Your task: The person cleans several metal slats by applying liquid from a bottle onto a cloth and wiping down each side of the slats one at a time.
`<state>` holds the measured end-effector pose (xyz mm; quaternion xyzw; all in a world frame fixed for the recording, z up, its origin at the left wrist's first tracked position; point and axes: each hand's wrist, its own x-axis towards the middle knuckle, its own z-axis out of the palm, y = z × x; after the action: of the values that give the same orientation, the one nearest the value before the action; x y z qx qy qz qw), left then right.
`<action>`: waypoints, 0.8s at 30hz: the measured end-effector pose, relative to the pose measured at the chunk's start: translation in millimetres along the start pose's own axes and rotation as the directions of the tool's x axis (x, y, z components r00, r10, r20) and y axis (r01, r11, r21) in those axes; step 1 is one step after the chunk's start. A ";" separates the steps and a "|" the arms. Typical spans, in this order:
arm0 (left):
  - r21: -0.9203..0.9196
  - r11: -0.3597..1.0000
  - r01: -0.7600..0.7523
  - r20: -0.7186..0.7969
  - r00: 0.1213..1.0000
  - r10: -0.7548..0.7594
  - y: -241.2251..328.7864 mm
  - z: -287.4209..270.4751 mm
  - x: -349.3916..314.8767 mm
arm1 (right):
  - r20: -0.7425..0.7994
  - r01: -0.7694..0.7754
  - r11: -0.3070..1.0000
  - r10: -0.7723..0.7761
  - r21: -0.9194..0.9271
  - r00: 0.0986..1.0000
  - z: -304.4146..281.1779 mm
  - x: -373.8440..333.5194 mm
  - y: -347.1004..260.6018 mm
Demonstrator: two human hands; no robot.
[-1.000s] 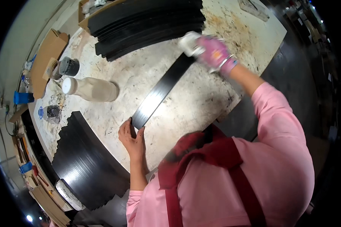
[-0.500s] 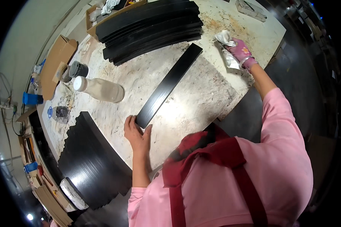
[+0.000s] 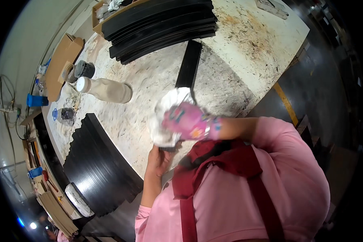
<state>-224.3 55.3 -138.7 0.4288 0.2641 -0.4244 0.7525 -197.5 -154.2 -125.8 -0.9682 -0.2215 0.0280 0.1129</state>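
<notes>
A black wood-grained strip [image 3: 189,64] lies on the worktable, its far end pointing away from me. My right hand [image 3: 189,121], in a pink flowered glove, is closed on a crumpled white cloth [image 3: 177,97] and presses it over the strip's near half; the hand is slightly blurred. At the near end, my bare left hand [image 3: 159,160] grips the strip, its fingertips partly hidden by the cloth. Left of the hands lies a fanned row of similar black strips [image 3: 101,161]. Farther off, more black strips [image 3: 161,28] are piled up.
A whitish bottle with a white cap [image 3: 105,89] lies on the stained worktable [image 3: 230,80]. Beyond it are a dark jar [image 3: 84,69], a clear bottle of dark liquid [image 3: 65,115] and a cardboard piece [image 3: 62,60]. A pale block [image 3: 272,8] sits at the far right edge.
My right hand has swept the cloth from the table's right side onto the strip. The strip has turned to point more straight away, its near end shifted right with my left hand.
</notes>
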 end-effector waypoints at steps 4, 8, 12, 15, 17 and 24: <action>-0.185 0.980 0.070 0.264 0.964 -0.019 -11.4 -43.5 -5.9 | -0.152 -0.223 0.972 0.233 0.080 0.961 -4.5 20.5 85.4; -0.090 0.996 0.024 0.156 0.988 -0.010 -5.1 -25.9 -14.6 | -0.147 -0.665 0.690 0.717 0.286 0.681 -21.5 9.6 252.9; 0.038 0.962 -0.269 -0.016 0.963 0.270 -7.0 -21.0 -21.2 | -0.211 -0.579 0.730 0.670 0.363 0.712 -47.0 8.2 235.7; 0.687 0.635 -0.353 -0.104 0.817 0.567 -7.5 -26.3 -22.5 | -0.217 -0.584 0.711 0.688 0.391 0.692 -57.1 10.6 202.9; 0.962 0.041 -0.269 0.126 0.576 0.808 -5.9 -26.4 -22.4 | -0.303 -0.515 0.768 0.630 0.382 0.715 -57.3 14.3 191.4; 0.967 0.113 -0.229 0.034 0.554 0.832 -21.8 -45.7 -9.2 | -0.322 -0.375 0.904 0.424 0.205 0.847 -38.0 43.4 182.8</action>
<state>-249.3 92.8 -163.4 0.9256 -0.0042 -0.0314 0.3772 -77.2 -303.3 -131.2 -0.9717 0.0119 -0.1114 0.2080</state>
